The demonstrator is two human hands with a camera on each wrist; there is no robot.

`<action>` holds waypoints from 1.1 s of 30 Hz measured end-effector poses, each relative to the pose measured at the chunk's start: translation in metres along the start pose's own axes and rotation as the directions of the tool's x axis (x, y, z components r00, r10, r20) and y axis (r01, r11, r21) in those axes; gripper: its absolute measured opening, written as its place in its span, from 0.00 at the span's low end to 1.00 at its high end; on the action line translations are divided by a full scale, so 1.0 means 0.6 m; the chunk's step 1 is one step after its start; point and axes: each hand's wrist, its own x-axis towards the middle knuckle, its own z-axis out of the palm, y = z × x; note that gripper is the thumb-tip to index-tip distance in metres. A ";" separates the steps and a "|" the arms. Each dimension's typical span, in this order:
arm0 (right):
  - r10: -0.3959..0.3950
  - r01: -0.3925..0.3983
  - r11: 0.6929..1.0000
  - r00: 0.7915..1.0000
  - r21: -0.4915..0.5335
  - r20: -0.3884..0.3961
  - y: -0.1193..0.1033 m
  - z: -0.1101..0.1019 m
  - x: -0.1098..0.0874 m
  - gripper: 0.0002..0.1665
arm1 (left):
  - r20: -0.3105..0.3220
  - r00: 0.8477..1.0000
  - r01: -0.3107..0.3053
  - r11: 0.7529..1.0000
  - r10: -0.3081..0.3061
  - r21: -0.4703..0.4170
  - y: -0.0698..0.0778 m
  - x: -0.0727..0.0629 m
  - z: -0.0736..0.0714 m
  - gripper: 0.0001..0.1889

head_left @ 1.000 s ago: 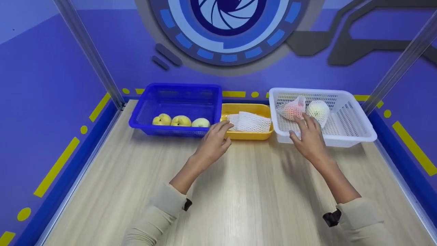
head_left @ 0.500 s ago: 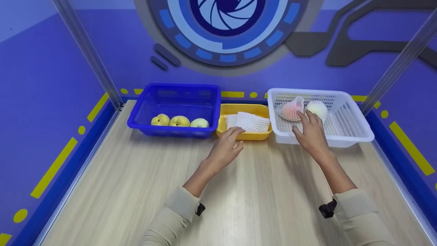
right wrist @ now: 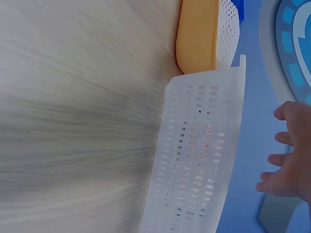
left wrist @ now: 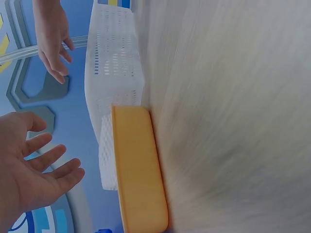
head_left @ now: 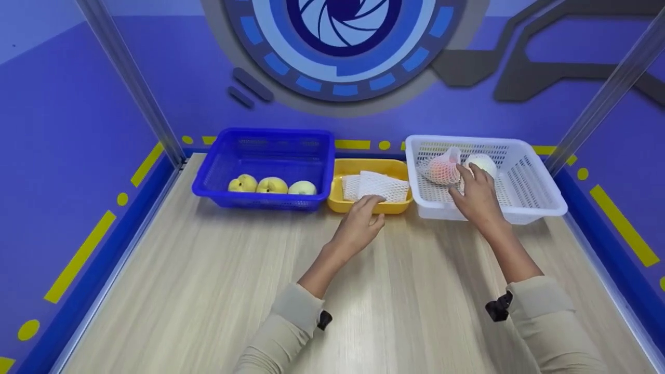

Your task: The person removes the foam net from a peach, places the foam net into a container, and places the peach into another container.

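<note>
The left hand (head_left: 358, 223) has been shifting rightward, away from the near corner of the blue basket (head_left: 260, 200), and is now hovering over the near rim of the yellow tray (head_left: 337, 206). Its fingers are standing apart, holding nothing; the white foam nets (head_left: 384, 186) are lying just ahead of its fingertips, inside the tray. That shift is leaving it nearest the nets rather than the basketed fruit: two yellow fruits (head_left: 272, 185) and a pale fruit (head_left: 302, 188) are sitting farther to its left.

The right hand (head_left: 478, 200) is hanging over the near side of the white basket (head_left: 434, 212), its fingers parted and gripping nothing, having drifted slightly rightward. Beyond its fingertips, a pink-netted fruit (head_left: 444, 167) is resting to the left and a white-netted fruit (head_left: 482, 161) straight ahead, partly hidden. No fruit or net is visibly changing place, so only the hands' positions are altering.
</note>
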 end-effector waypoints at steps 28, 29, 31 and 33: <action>0.120 -0.124 0.992 0.983 0.019 0.139 0.051 0.010 0.063 0.38 | -0.023 0.975 0.180 0.854 -0.219 -0.489 0.025 0.089 0.123 0.21; 0.125 -0.129 0.991 0.981 0.017 0.149 0.053 0.012 0.065 0.38 | -0.030 0.973 0.184 0.849 -0.228 -0.496 0.026 0.093 0.126 0.21; 0.137 -0.141 0.990 0.977 0.011 0.164 0.055 0.014 0.070 0.38 | -0.052 0.969 0.183 0.847 -0.240 -0.498 0.030 0.102 0.132 0.21; 0.152 -0.155 0.988 0.972 0.004 0.178 0.056 0.013 0.076 0.39 | -0.069 0.964 0.190 0.850 -0.256 -0.492 0.034 0.111 0.136 0.21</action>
